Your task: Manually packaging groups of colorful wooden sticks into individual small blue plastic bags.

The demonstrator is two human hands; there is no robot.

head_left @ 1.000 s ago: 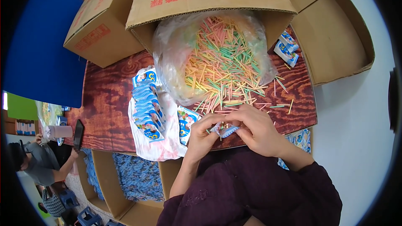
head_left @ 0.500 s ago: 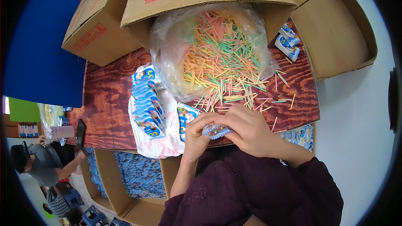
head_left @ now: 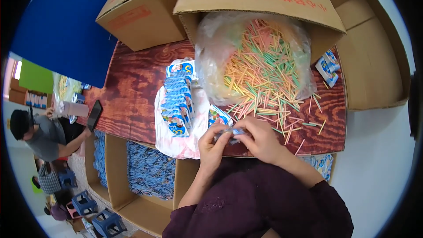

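My left hand [head_left: 213, 143] and my right hand [head_left: 260, 139] meet at the near edge of the red-brown table [head_left: 132, 92], both pinching one small blue-and-white packet [head_left: 229, 131]. Just beyond it lies another such packet [head_left: 219, 114]. A row of the same packets [head_left: 176, 101] is lined up on a white plastic sheet [head_left: 183, 143] to the left of my hands. Ahead, a clear bag [head_left: 211, 61] inside a tipped cardboard box holds a heap of thin coloured sticks [head_left: 264, 70]; several loose sticks [head_left: 304, 125] lie scattered right of my hands.
Cardboard boxes [head_left: 141, 13] stand at the back and right. Open boxes under the table edge hold blue packets [head_left: 147, 169]. Two packets [head_left: 328, 68] lie at the far right. A phone [head_left: 94, 114] rests on the left edge; a person [head_left: 39, 136] sits at lower left near blue stools [head_left: 108, 222].
My hands stay together on the small packet, fingers shifting slightly. The view has drifted a little, so the table and boxes sit somewhat differently in frame.
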